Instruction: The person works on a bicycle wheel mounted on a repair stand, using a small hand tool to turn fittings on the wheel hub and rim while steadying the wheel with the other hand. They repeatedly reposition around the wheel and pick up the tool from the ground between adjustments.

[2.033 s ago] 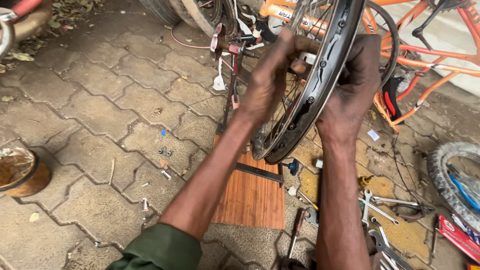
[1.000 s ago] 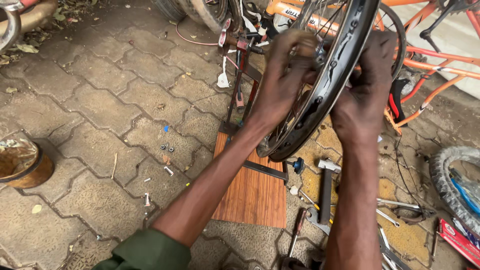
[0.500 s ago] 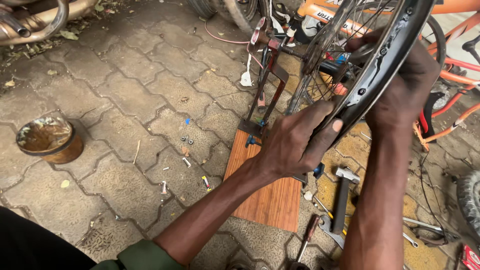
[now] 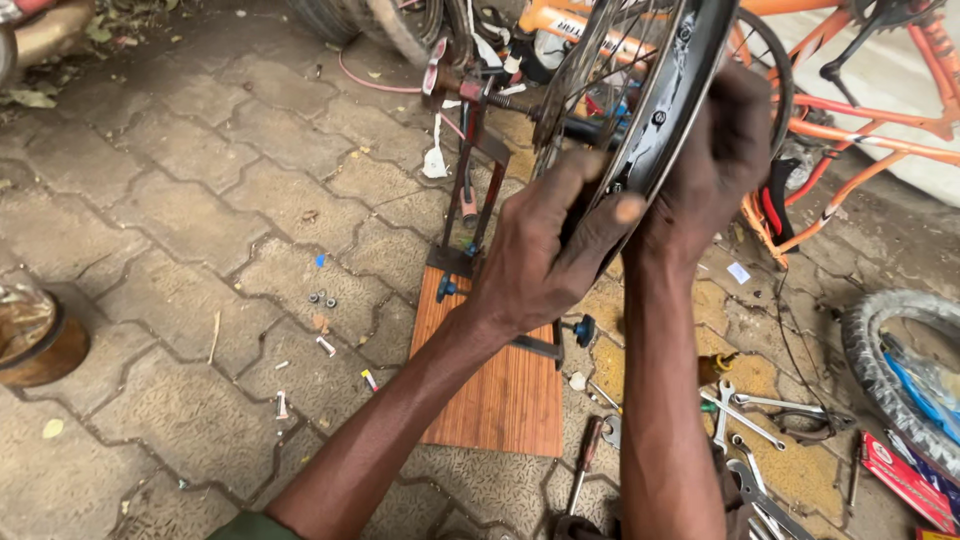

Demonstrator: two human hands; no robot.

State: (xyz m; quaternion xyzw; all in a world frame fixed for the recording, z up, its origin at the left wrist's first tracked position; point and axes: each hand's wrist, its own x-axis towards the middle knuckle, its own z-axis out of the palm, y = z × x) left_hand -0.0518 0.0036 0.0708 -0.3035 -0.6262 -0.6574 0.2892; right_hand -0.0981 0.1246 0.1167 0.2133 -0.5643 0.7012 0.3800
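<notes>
While both hands (image 4: 545,255) grip, spanners (image 4: 745,410) beside wooden board (image 4: 500,385).

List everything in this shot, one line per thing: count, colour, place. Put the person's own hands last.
Bicycle wheel rim: one, black with silver spokes, upper centre, mounted on the stand.
Truing stand: one, dark metal, upright on the board.
Wooden board: one, reddish-brown, on the paving below the wheel.
Bicycle frame: one, orange, upper right.
Tyre: one, grey-black, right edge on the ground.
Spanners: several, silver, lower right.
Screwdriver: one, dark handle, bottom centre.
Tin can: one, rusty brown, left edge.
Small nuts: a few, dark, on the paving left of the board.
Left hand: fingers on the rim's lower edge.
Right hand: gripping the rim from the right.
</notes>
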